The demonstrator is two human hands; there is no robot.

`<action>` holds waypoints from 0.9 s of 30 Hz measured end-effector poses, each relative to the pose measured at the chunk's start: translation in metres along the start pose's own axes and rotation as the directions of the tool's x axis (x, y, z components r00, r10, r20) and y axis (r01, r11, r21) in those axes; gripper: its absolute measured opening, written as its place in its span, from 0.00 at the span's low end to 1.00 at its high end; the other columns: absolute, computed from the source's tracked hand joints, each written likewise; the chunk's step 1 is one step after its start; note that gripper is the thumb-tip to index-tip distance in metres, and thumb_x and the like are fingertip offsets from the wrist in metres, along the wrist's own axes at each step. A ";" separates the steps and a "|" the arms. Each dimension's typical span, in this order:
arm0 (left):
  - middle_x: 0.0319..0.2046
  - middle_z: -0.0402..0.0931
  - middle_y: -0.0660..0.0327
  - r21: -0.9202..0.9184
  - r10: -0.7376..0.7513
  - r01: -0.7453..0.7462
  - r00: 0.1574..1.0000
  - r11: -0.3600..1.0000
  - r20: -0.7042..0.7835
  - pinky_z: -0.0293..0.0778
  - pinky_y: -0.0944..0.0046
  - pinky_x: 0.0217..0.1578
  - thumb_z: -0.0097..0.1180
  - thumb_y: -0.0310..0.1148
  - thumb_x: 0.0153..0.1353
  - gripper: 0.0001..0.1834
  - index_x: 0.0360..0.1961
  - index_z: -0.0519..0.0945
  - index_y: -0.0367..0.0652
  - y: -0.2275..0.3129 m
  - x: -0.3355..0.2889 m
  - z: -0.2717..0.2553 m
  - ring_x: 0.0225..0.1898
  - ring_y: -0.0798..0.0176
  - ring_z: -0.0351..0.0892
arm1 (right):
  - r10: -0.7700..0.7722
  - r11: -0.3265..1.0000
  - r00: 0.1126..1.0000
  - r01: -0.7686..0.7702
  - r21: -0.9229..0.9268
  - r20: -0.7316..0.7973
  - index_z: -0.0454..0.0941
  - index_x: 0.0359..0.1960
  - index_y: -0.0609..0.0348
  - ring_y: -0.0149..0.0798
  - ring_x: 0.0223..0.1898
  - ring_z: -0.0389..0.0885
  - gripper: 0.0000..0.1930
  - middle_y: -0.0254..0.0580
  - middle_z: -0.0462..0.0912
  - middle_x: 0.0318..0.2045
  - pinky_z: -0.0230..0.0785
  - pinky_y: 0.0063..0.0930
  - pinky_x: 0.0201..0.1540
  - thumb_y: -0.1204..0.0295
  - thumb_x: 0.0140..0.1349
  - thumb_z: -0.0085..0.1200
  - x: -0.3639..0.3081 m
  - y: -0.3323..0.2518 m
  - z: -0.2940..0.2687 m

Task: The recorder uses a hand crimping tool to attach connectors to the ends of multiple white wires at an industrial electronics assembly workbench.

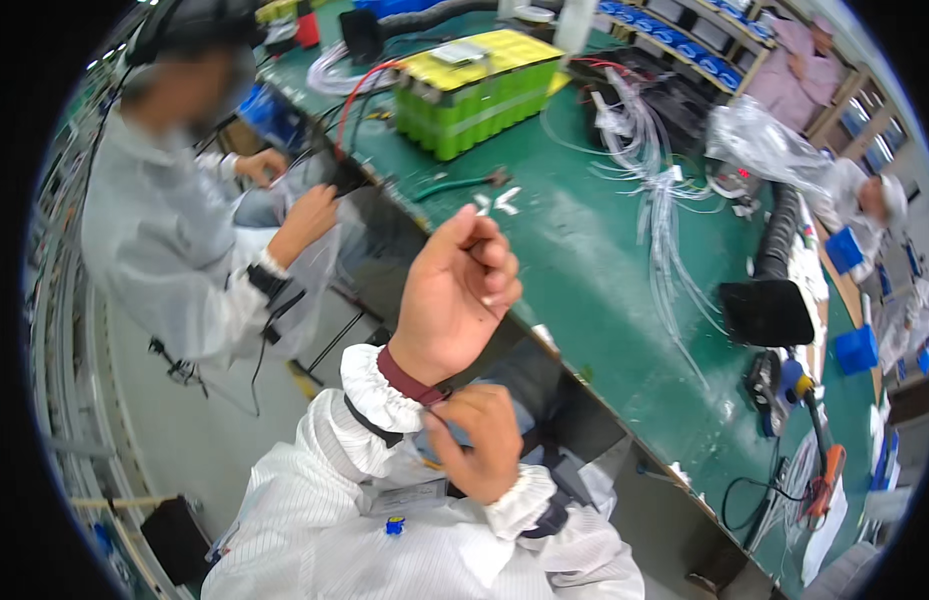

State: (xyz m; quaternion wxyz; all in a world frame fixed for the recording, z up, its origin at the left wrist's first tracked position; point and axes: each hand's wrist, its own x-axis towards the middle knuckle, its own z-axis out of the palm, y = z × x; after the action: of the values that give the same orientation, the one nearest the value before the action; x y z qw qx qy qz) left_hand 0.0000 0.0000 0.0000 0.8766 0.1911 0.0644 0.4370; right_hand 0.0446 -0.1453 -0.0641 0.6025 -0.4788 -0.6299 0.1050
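L hand point(454, 300) is hanging raised over the near edge of the green bench point(584, 260), fingers curled loosely shut, grasping nothing visible. R hand point(479, 440) is pinching the dark red wrist strap point(409, 380) at the L cuff, just below the L hand. Open floor is lying to the left, btw the person and a seated co-worker point(164, 230). Bench is carrying a green-yellow battery pack point(479, 85) and clear tubing point(664, 230), well apart from both hands. Strap's underside is hidden.

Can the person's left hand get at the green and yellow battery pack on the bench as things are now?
Probably not at once: the left hand is raised in a loose fist while the right hand pinches its wrist strap, and the battery pack sits far across the bench.
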 end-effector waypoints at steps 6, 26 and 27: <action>0.25 0.68 0.67 0.054 -0.008 0.017 0.984 0.998 -0.177 0.62 0.69 0.26 0.48 0.41 0.75 0.13 0.36 0.74 0.45 -0.035 0.013 -0.009 0.26 0.69 0.63 | 0.131 0.991 0.991 -0.130 -0.041 0.018 0.79 0.43 0.62 0.45 0.42 0.79 0.19 0.46 0.79 0.44 0.74 0.35 0.45 0.74 0.51 0.74 0.004 0.014 -0.021; 0.63 0.71 0.48 0.806 -0.191 -0.310 0.870 0.504 0.455 0.68 0.57 0.63 0.51 0.20 0.67 0.25 0.66 0.69 0.32 -0.046 -0.053 -0.044 0.63 0.49 0.72 | 0.419 0.900 0.908 -0.418 0.123 0.021 0.77 0.23 0.67 0.27 0.17 0.68 0.17 0.35 0.74 0.15 0.59 0.27 0.22 0.69 0.70 0.55 0.021 0.028 -0.066; 0.67 0.66 0.47 0.808 -0.148 -0.385 0.859 0.446 0.491 0.65 0.57 0.65 0.52 0.19 0.65 0.30 0.69 0.64 0.31 -0.053 -0.064 -0.048 0.66 0.44 0.68 | 0.486 0.865 0.873 -0.475 0.161 -0.037 0.76 0.22 0.67 0.26 0.18 0.68 0.19 0.34 0.75 0.16 0.58 0.26 0.22 0.68 0.71 0.54 0.025 0.022 -0.064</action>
State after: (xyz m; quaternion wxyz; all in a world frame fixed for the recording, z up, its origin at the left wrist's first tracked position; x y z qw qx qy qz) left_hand -0.0136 -0.0664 -0.0684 0.5961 0.7282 0.0419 0.3358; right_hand 0.1143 -0.1441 -0.0477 0.6144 -0.5786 -0.4579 0.2796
